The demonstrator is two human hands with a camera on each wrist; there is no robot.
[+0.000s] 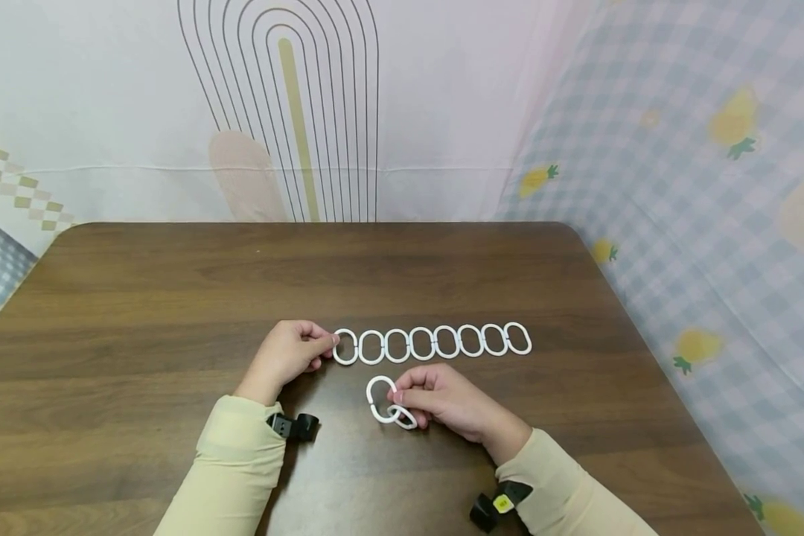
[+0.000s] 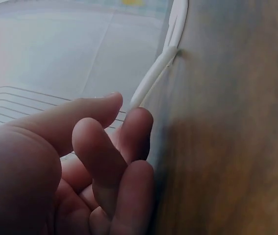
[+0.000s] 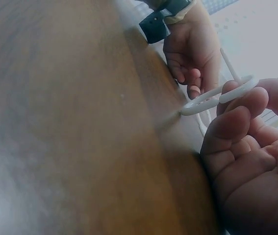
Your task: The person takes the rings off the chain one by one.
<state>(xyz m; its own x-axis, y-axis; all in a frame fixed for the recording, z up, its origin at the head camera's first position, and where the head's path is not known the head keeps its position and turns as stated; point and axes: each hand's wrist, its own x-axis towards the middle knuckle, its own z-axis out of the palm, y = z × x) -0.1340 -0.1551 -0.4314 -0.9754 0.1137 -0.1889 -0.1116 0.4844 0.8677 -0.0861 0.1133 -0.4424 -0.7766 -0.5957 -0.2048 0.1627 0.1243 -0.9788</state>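
In the head view my left hand (image 1: 286, 356) is at the left end of a row of linked white oval rings. Its thumb and index finger pinch the near edge of the end ring (image 2: 153, 76), which tilts up from the tabletop in the left wrist view. My right hand (image 1: 450, 402) is nearer to me, in front of the row. Between thumb and fingertips it holds two more white rings, hooked through each other. One ring (image 1: 370, 391) points left, and the other ring (image 1: 410, 425) hangs below the fingers, partly hidden by them.
The row stretches right across the brown wooden table (image 1: 174, 298), several rings long, to its last ring (image 1: 529, 344). Patterned cloth (image 1: 442, 97) hangs behind the table and along its right side. Each wrist wears a black camera mount (image 1: 293, 426).
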